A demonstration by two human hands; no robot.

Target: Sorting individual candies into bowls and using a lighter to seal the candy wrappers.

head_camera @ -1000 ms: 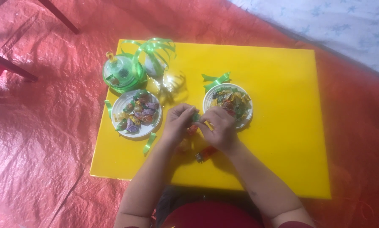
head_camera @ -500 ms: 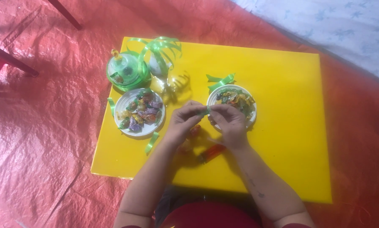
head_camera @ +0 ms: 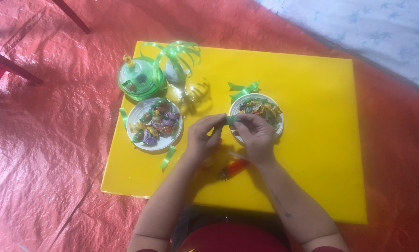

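Both my hands meet over the middle of a yellow board (head_camera: 312, 154). My left hand (head_camera: 204, 137) and my right hand (head_camera: 255, 135) pinch a small green wrapped sweet (head_camera: 230, 120) between their fingertips. Just behind my right hand stands a white plate (head_camera: 278, 132) heaped with colourful wrapped sweets. A second white plate (head_camera: 136, 137) of sweets lies to the left of my left hand. An orange lighter (head_camera: 233, 169) lies on the board below my hands.
A clear green domed container (head_camera: 138, 77) with curled green ribbon (head_camera: 177, 51) stands at the board's back left. Green ribbon scraps (head_camera: 243, 88) lie near the plates. Red plastic sheeting (head_camera: 46, 154) surrounds the board; dark chair legs (head_camera: 9, 65) stand at far left.
My hands have shifted slightly up and toward the right plate with the green sweet between them. The lighter, partly covered a second ago, now lies in the open.
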